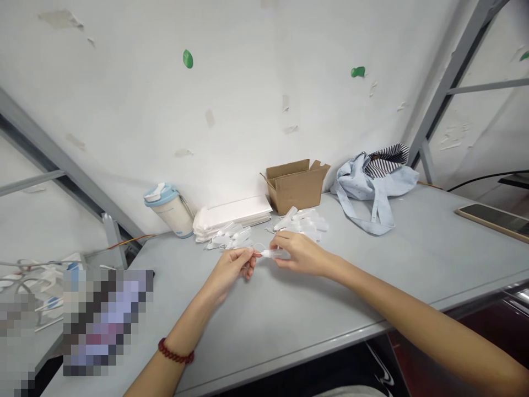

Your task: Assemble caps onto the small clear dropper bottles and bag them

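Observation:
A small translucent squeeze bottle with a white nozzle (273,254) lies sideways between my two hands, just above the grey table (314,298). My right hand (303,253) grips its body between thumb and fingers. At the nozzle end, my left hand (236,267) pinches a small thin reddish piece (257,254); its exact kind is too small to tell. A thin clear loop shows over the nozzle. Behind my left hand lies a heap of similar small bottles (231,236), and a second heap of them (303,222) lies behind my right hand.
Along the wall stand a cup with a blue lid (169,209), a stack of white paper packets (231,215), an open cardboard box (296,187) and a light blue cloth bag (363,182). A phone (496,218) lies at the right; a blurred-out item (109,322) is at the left.

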Available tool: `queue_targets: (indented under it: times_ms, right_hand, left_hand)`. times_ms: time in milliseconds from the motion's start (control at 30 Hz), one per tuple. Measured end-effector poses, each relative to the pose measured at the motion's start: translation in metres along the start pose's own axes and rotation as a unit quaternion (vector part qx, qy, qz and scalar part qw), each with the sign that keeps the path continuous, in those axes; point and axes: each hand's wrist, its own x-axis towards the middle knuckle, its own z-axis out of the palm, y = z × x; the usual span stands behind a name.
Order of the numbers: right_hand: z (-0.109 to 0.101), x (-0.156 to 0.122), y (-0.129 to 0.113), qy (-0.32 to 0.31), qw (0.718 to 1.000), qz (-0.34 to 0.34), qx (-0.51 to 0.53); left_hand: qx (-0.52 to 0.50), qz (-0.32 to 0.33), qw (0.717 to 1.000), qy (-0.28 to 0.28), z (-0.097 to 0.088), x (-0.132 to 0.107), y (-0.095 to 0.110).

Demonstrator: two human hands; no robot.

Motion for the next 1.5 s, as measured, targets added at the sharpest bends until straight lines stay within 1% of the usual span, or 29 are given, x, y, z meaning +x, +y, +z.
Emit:
queue_targets:
  times_ms: [367, 700, 1000, 1100, 1300, 1500]
  right_hand:
    - [0.0001, -0.0002, -0.0004, 0.001, 1.000, 0.003, 0.006]
    - [-0.0006, 0.0000, -0.0015, 0.004, 1.000, 0.001, 0.013]
    - [0.0000, -0.0004, -0.0022, -0.002, 1.000, -0.006, -0.003]
    - [-0.0002, -0.0004, -0.0026, -0.007, 1.000, -0.008, -0.011]
    - [-0.0006, -0.0007, -0.0015, 0.012, 1.000, -0.016, -0.002]
    - [-0.0007, -0.0005, 0.0001, 0.028, 0.999, -0.019, 0.007]
  left_hand:
    - [-0.001, -0.006, 1.000, 0.004, 0.0002, -0.0021, 0.0014]
    - [0.002, -0.008, 1.000, -0.008, 0.0013, -0.0024, 0.0029]
    - [0.020, 0.005, 1.000, -0.008, 0.0030, -0.0010, 0.0017]
    - [0.015, 0.000, 1.000, -0.008, 0.0033, -0.0004, 0.0012]
    - [-0.012, -0.009, 1.000, -0.004, 0.0009, -0.0016, 0.0014]
    - [-0.011, -0.003, 1.000, -0.010, -0.0002, -0.0014, 0.0014]
